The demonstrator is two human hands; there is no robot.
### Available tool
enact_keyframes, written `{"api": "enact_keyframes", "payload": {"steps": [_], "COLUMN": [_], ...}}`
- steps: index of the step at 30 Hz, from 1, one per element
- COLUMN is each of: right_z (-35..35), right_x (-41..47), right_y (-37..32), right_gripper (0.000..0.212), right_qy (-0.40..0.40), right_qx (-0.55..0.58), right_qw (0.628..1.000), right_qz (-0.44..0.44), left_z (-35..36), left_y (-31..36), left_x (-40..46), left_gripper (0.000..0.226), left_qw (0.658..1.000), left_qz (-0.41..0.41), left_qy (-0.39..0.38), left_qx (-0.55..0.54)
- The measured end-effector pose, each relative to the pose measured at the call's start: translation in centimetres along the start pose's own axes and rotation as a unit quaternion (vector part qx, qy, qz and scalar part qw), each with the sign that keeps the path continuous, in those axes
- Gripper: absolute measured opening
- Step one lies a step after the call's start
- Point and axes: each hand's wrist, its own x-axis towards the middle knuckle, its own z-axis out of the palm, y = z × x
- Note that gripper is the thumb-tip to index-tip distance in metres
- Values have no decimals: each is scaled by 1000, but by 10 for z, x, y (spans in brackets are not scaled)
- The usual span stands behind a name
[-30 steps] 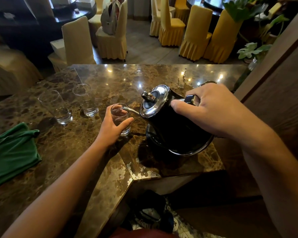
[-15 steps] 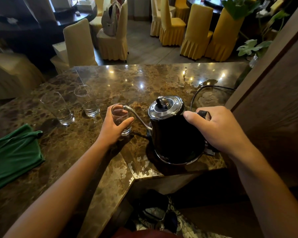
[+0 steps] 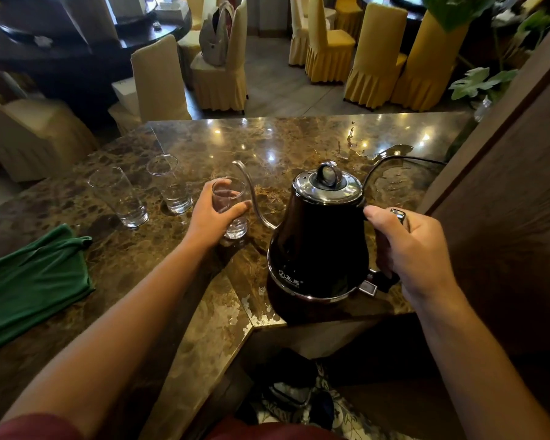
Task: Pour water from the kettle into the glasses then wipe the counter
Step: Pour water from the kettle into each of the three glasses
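Observation:
A black gooseneck kettle (image 3: pixel 321 246) with a chrome lid stands upright on its base near the marble counter's front corner. My right hand (image 3: pixel 407 249) is closed around its handle. My left hand (image 3: pixel 211 214) grips a clear glass (image 3: pixel 231 204) with a little water in it, standing just left of the thin spout. Two more glasses (image 3: pixel 121 195) (image 3: pixel 172 185) with some water in the bottom stand further left. A green cloth (image 3: pixel 29 284) lies crumpled at the counter's left edge.
The brown marble counter (image 3: pixel 267 147) has a notched front edge. The kettle's black cord (image 3: pixel 404 158) runs back right toward a wooden panel (image 3: pixel 505 185). Water patches glisten near the cord. Covered chairs (image 3: pixel 372 55) stand beyond the counter.
The kettle has tilted back from pouring into the held glass and come down upright on its base. My left hand has stayed on the glass.

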Motion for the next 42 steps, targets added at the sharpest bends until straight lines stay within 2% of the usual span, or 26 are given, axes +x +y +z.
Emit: {"api": "enact_keyframes", "payload": {"steps": [4, 8, 10, 12, 15, 21, 24, 30, 36, 42], "right_z": [0, -5, -9, -11, -8, 8, 12, 21, 36, 34], "right_x": [0, -1, -1, 2, 10, 37, 51, 56, 43, 27], "right_y": [2, 9, 10, 11, 12, 17, 27, 44, 40, 44], "right_gripper": [47, 50, 59, 60, 46, 58, 67, 69, 50, 49], "right_qy": [4, 21, 32, 58, 92, 125, 120, 117, 105, 102], "right_qx": [18, 30, 31, 30, 43, 30, 7, -20, -82, -91], "right_qw": [1000, 999, 999, 998, 995, 991, 992, 993, 991, 991], "right_qz": [7, 26, 24, 23, 19, -18, -29, -6, -16, -12], "left_z": [-7, -5, -1, 3, 3, 4, 5, 7, 7, 8], "left_y": [6, -1, -5, -9, -12, -13, -12, -13, -16, -20], "left_x": [33, 50, 49, 48, 50, 51, 51, 50, 52, 53], "left_gripper": [73, 68, 68, 73, 74, 72, 71, 69, 69, 69], "left_qw": [998, 994, 992, 992, 992, 993, 993, 993, 992, 991], "left_qz": [-32, -33, -32, -29, -29, -29, -29, -24, -19, -7], "left_qy": [53, 104, 121, 123, 124, 110, 109, 115, 118, 130], "left_qx": [-13, 6, -2, -1, 11, 19, 20, 21, 30, 23]}}
